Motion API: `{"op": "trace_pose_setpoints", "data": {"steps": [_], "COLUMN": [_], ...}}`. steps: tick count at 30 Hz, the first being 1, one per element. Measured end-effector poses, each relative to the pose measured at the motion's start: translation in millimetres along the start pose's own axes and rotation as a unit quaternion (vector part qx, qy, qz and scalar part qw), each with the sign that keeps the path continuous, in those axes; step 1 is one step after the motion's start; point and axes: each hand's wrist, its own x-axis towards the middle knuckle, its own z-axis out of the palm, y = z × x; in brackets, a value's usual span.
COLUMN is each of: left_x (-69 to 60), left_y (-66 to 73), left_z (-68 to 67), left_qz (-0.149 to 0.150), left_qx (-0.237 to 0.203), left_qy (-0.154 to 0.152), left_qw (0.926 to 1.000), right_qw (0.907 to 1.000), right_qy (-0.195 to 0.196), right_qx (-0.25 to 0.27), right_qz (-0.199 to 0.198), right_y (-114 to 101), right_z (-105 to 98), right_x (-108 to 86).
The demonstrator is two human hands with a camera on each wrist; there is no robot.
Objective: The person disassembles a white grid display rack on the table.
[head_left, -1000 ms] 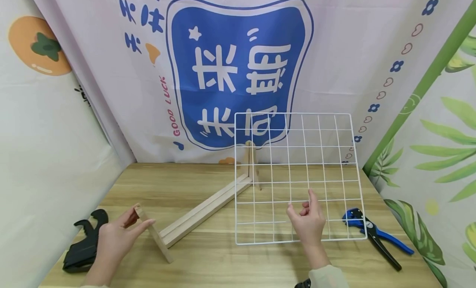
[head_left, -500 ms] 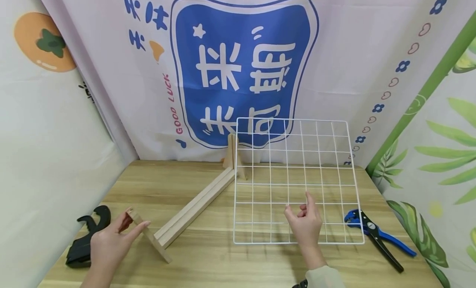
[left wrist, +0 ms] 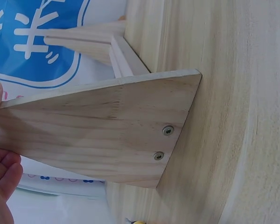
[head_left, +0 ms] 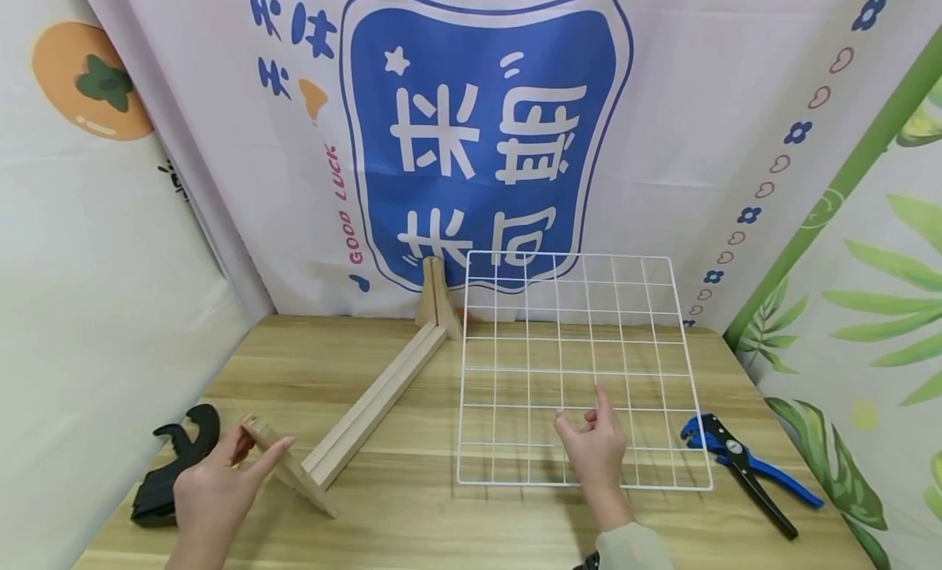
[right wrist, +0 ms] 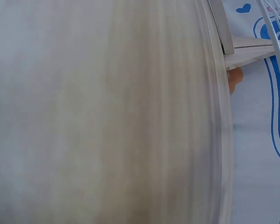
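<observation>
A wooden stand (head_left: 379, 398) rests on the table, a long grooved bar with a tapered upright at each end. My left hand (head_left: 217, 484) pinches the top of the near upright (head_left: 290, 468) between thumb and fingers. Two screw heads show on that upright's outer face (left wrist: 95, 135) in the left wrist view. To the right, a white wire grid panel (head_left: 581, 339) is held up at a tilt over the table. My right hand (head_left: 599, 455) grips its lower middle part, with curled fingers and the index finger extended. In the right wrist view only some white wires (right wrist: 276, 42) show at the edge.
Blue and black handled pliers (head_left: 743, 460) lie on the right of the table (head_left: 412, 529). A black clamp-like tool (head_left: 165, 480) sits at the left, beside my left hand. A printed curtain (head_left: 662, 104) hangs behind the table.
The stand has turned, its far end swinging left out from behind the grid panel. The panel has shifted slightly left, with its top edge lower. Both hands keep their hold.
</observation>
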Motion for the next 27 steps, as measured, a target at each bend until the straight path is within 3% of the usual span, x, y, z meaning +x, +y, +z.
{"op": "trace_pose_setpoints", "data": {"steps": [10, 18, 27], "left_x": [-2.5, -3.7, -6.4], "left_y": [5.3, 6.8, 4.4], "left_z": [1.3, 3.7, 3.7], "left_qz": [-0.02, 0.005, 0.016], "left_qx": [0.008, 0.038, 0.038], "left_qy": [0.001, 0.027, 0.04], "left_qw": [0.9998, 0.9989, 0.9984], "right_qw": [0.9986, 0.9934, 0.9918], "right_qy": [-0.046, -0.076, -0.081], "right_qx": [-0.005, -0.029, -0.046], "right_qz": [0.027, 0.081, 0.087], "right_y": [5.3, 13.6, 22.7], "right_z": [7.7, 15.0, 19.4], "right_x": [-2.3, -5.0, -5.3]}}
